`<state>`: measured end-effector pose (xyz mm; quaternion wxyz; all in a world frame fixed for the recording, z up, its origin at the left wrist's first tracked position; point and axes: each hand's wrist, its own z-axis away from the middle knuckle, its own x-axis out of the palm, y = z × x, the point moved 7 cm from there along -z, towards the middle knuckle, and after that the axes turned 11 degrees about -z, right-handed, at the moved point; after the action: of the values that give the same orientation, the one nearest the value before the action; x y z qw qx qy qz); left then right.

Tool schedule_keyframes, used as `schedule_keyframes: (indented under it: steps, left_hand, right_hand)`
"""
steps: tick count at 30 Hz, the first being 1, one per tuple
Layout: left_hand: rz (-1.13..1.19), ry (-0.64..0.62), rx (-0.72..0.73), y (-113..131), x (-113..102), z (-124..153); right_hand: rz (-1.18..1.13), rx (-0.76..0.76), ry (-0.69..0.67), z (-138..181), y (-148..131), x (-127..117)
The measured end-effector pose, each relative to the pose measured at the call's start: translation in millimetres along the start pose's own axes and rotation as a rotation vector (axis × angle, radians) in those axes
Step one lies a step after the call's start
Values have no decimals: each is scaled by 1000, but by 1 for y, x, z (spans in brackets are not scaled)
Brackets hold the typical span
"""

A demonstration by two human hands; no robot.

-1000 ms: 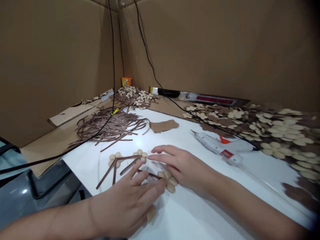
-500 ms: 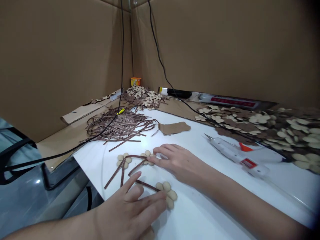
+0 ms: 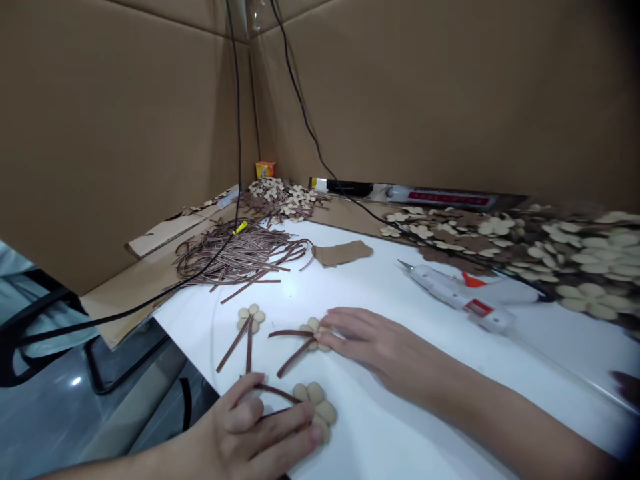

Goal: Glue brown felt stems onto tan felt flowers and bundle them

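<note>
Person's right hand (image 3: 380,341) pinching a beige petalled felt-like flower (image 3: 313,325) with brown ribbon tails (image 3: 290,333), left hand (image 3: 240,437) touching another beige flower (image 3: 325,411), its grip unclear

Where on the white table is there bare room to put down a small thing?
Bare table shows between the scrap, the right hand and the glue gun; another patch lies between the nearest flower and the right forearm. It is crowded at the ribbon pile, the right flower pile and ahead of the left hand.
</note>
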<state>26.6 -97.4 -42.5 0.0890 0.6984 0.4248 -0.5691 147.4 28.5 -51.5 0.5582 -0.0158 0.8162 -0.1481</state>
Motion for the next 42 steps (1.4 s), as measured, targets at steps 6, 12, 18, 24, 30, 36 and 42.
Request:
schedule_keyframes:
  steps: [6, 12, 18, 24, 30, 36, 42]
  left_hand:
    - [4, 91, -41, 2, -1, 3]
    - [-53, 63, -29, 9, 3, 5]
    - [-66, 46, -14, 13, -6, -3]
    - [36, 81, -67, 11, -7, -2]
    - [101, 63, -93, 6, -2, -1]
    - [94, 88, -90, 6, -9, -6]
    - [113, 134, -110, 5, -9, 0]
  right_hand:
    - [39, -7, 65, 24, -20, -4]
    - [120, -5, 3, 21, -27, -2]
    - [148, 23, 27, 21, -25, 0]
    - [117, 48, -9, 20, -25, 0]
    - [76, 86, -38, 22, -22, 2]
    - [55, 107, -38, 22, -22, 1]
    - [15, 125, -90, 23, -20, 2]
